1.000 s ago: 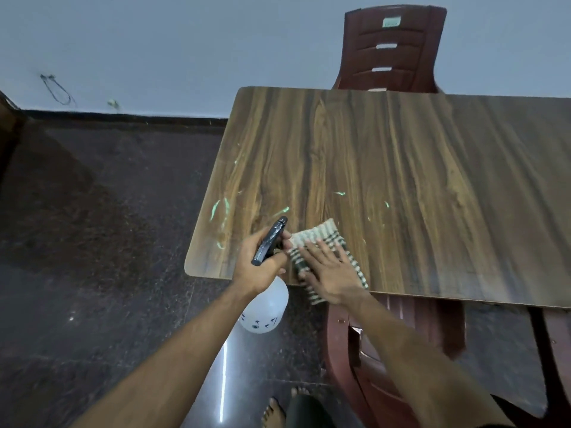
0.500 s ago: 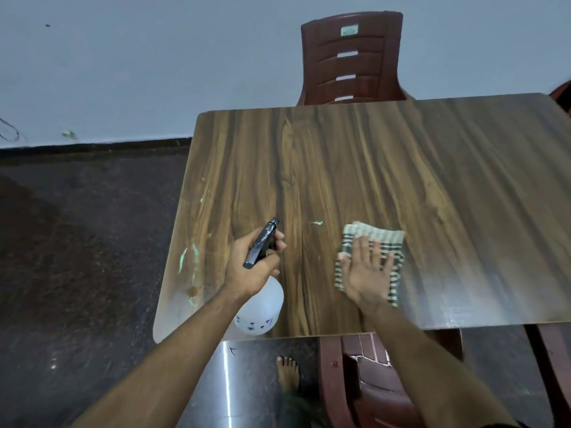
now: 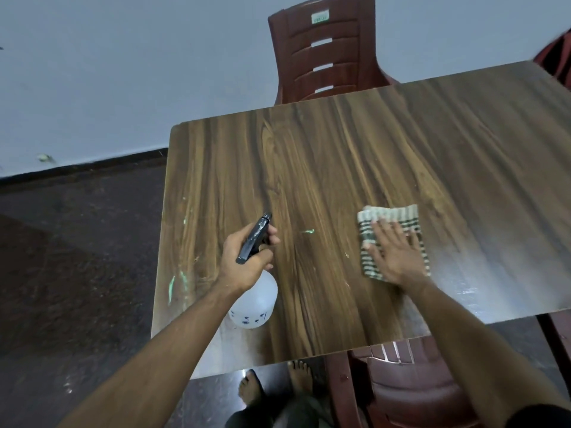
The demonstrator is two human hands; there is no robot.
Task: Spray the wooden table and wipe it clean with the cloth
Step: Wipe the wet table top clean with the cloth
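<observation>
Wiping step in hand, by the look of it. Right hand [image 3: 398,257] lies flat, fingers spread, pressing a striped cloth [image 3: 390,218] onto the wooden table [image 3: 340,156], right of centre and toward the near edge; no closed grip, palm down on the fabric. Left hand [image 3: 244,257] has its grip wrapped around the neck of a spray bottle [image 3: 254,304], fingers curled at the black trigger head [image 3: 255,237], nozzle pointing away across the table. White bottle body hangs below the fist, over the near left part of the table; cannot tell whether it touches the top.

Green smears [image 3: 306,232] remain: one small streak between the hands, longer ones near the left edge. Judgement: the next move calls for carrying the cloth leftward over those marks, possibly after a fresh spray there, with firm pressure.

Table top is dark wood grain, glossy, catching glare at the near right. Maroon plastic chair [image 3: 324,50] stands at the far side, another is tucked under the near edge. Floor is dark polished stone; wall pale grey-blue with a black skirting. Bare feet show below the table edge.
</observation>
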